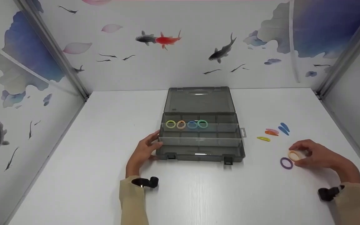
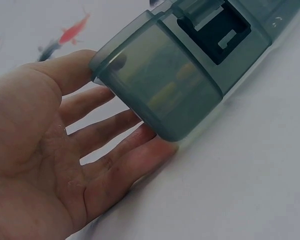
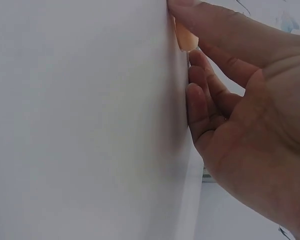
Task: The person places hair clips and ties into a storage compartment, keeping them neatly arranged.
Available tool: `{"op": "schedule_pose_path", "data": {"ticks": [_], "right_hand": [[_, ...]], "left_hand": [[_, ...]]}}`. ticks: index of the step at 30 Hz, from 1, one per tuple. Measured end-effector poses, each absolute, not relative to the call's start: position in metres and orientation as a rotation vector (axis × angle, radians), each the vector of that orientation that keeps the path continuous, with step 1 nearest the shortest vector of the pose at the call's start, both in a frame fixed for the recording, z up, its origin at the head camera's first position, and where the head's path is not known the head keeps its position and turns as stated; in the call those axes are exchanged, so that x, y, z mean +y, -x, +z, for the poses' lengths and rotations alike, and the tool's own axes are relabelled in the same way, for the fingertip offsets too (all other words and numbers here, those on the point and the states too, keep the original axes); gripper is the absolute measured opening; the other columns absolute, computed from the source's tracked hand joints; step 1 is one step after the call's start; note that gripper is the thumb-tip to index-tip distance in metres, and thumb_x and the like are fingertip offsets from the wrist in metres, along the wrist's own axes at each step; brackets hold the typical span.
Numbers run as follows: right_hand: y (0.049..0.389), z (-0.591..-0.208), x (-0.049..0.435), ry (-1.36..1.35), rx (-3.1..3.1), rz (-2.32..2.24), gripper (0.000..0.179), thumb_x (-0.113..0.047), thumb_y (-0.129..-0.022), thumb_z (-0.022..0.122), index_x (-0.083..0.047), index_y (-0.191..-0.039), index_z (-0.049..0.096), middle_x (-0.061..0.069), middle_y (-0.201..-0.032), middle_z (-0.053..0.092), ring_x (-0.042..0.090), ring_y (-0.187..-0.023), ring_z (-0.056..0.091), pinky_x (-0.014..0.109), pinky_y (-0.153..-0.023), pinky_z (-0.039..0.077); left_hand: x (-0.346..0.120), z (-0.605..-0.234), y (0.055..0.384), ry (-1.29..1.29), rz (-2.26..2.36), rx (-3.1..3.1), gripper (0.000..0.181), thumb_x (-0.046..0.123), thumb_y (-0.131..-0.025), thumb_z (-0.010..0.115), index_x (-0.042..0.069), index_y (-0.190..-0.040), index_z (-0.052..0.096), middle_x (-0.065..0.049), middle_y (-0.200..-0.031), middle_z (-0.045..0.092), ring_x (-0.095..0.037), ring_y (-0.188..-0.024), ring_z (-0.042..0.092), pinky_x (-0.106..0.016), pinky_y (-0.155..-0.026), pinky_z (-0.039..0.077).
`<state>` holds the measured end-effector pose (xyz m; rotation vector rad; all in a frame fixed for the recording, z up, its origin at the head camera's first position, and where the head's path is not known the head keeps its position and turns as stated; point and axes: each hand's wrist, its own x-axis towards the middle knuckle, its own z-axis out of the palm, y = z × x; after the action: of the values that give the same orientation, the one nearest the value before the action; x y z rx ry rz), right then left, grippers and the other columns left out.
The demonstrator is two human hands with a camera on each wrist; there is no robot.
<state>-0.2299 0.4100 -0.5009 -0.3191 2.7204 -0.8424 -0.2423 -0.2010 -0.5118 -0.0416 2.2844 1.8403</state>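
At the middle of the table, a dark translucent plastic storage box (image 1: 200, 133) lies with its lid folded back. My left hand (image 1: 142, 153) holds its left side, thumb over the rim and fingers along the outer wall; the left wrist view shows this hand (image 2: 85, 145) at the box corner (image 2: 185, 95). My right hand (image 1: 319, 155) pinches a pale orange hair tie (image 1: 294, 156) between thumb and fingers, low over the table at the right. Right beside it lies a purple hair tie (image 1: 286, 163). In the right wrist view, the fingers partly hide the orange hair tie (image 3: 186, 36).
Yellow (image 1: 170, 124), orange (image 1: 181, 124), blue (image 1: 192, 125) and green hair ties (image 1: 202, 124) sit in a row at the box's back compartments. Right of the box lie several hair clips: yellow (image 1: 263, 138), orange (image 1: 271, 133), pink (image 1: 272, 130) and blue (image 1: 283, 130). Printed panels (image 1: 192, 75) enclose the table.
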Motion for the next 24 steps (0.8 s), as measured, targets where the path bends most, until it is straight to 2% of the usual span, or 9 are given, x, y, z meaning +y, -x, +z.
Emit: {"op": "schedule_pose_path", "data": {"ticks": [5, 9, 17, 24], "right_hand": [[0.233, -0.503, 0.409, 0.279, 2.709, -0.844, 0.046, -0.032, -0.083, 0.081, -0.009, -0.118, 0.063, 0.022, -0.131, 0.051, 0.032, -0.11, 0.048, 0.025, -0.083, 0.046], [0.235, -0.505, 0.409, 0.223, 2.7, -0.842, 0.05, -0.036, -0.083, 0.081, -0.007, -0.119, 0.062, 0.023, -0.13, 0.051, 0.036, -0.112, 0.048, 0.029, -0.085, 0.046], [0.234, -0.501, 0.408, 0.161, 2.742, -0.869, 0.056, -0.041, -0.087, 0.077, -0.001, -0.123, 0.062, 0.021, -0.121, 0.06, 0.032, -0.106, 0.053, 0.018, -0.074, 0.048], [0.238, -0.486, 0.392, 0.096, 2.742, -0.931, 0.06, -0.048, -0.09, 0.072, -0.001, -0.126, 0.06, 0.027, -0.126, 0.059, 0.036, -0.11, 0.053, 0.028, -0.076, 0.047]], "left_hand": [[-0.203, -0.513, 0.242, 0.039, 1.849, 2.278, 0.061, 0.025, -0.097, 0.068, 0.026, -0.153, 0.043, -0.011, -0.159, 0.04, -0.038, -0.139, 0.048, -0.046, -0.081, 0.059], [-0.203, -0.514, 0.242, 0.036, 1.851, 2.28, 0.061, 0.026, -0.096, 0.068, 0.026, -0.153, 0.044, -0.011, -0.159, 0.041, -0.038, -0.138, 0.049, -0.046, -0.081, 0.059], [-0.202, -0.515, 0.245, 0.045, 1.812, 2.302, 0.061, 0.029, -0.096, 0.069, 0.03, -0.152, 0.044, -0.009, -0.159, 0.041, -0.037, -0.139, 0.049, -0.047, -0.083, 0.059], [-0.202, -0.514, 0.244, 0.047, 1.841, 2.276, 0.061, 0.025, -0.097, 0.068, 0.028, -0.152, 0.044, -0.01, -0.159, 0.04, -0.038, -0.139, 0.048, -0.045, -0.08, 0.059]]}}
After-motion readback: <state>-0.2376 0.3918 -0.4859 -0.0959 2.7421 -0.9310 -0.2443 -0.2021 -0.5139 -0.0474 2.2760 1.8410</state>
